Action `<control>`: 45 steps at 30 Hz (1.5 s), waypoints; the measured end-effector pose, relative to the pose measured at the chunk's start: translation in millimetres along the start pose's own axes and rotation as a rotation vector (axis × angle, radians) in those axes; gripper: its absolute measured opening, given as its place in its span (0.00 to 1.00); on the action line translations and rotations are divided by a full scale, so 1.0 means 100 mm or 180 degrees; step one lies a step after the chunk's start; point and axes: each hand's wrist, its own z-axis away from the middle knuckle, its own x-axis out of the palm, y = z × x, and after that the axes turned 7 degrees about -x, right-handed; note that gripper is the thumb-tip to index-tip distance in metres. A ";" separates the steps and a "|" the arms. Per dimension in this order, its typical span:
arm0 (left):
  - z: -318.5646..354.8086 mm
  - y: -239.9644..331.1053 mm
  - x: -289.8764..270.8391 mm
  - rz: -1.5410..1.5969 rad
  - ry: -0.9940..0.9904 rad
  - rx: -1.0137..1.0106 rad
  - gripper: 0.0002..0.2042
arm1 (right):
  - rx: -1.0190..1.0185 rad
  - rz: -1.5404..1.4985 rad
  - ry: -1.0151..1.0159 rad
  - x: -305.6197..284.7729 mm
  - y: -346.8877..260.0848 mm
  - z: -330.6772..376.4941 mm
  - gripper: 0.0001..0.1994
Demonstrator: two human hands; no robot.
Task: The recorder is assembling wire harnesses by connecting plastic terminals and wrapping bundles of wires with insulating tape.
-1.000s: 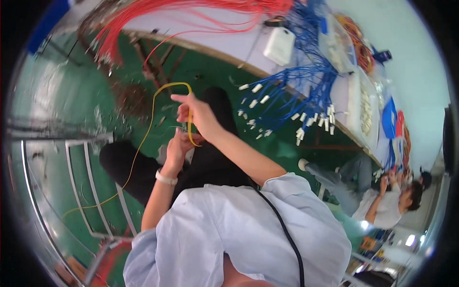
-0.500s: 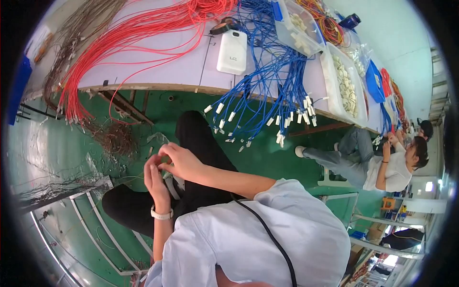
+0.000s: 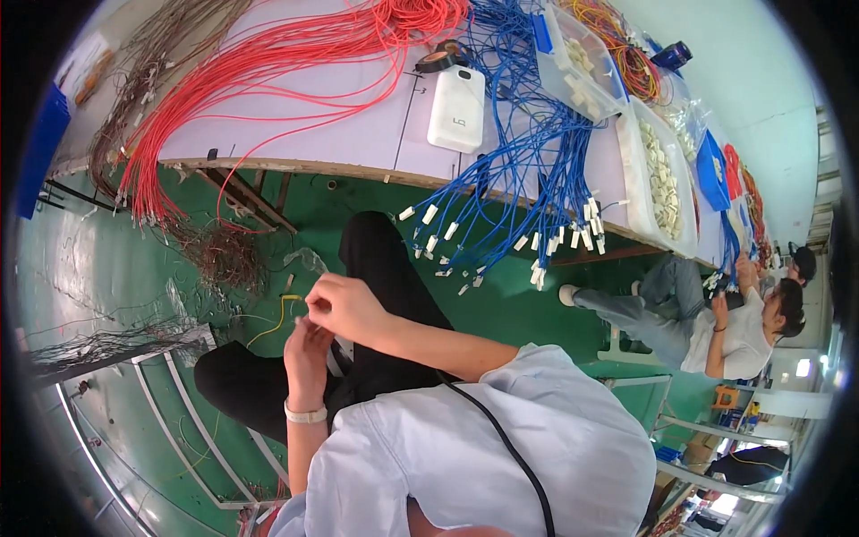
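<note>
- Right hand [image 3: 347, 309] angles leftward, fingers curled.
- Left hand [image 3: 307, 365] points upward just below, fingers bent.
- Thin, curved yellow wire [image 3: 281, 320] near them; whether fingers clamp it, I cannot tell.

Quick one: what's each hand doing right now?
Left hand: fingers loosely bent; whether it holds anything cannot be told.
Right hand: fingers curled near the yellow wire; whether it holds it cannot be told.
</note>
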 end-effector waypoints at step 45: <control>0.77 0.63 -0.38 0.0393 -0.0710 0.0022 0.13 | -0.0845 0.1572 0.0241 -1.46 -0.21 -0.93 0.11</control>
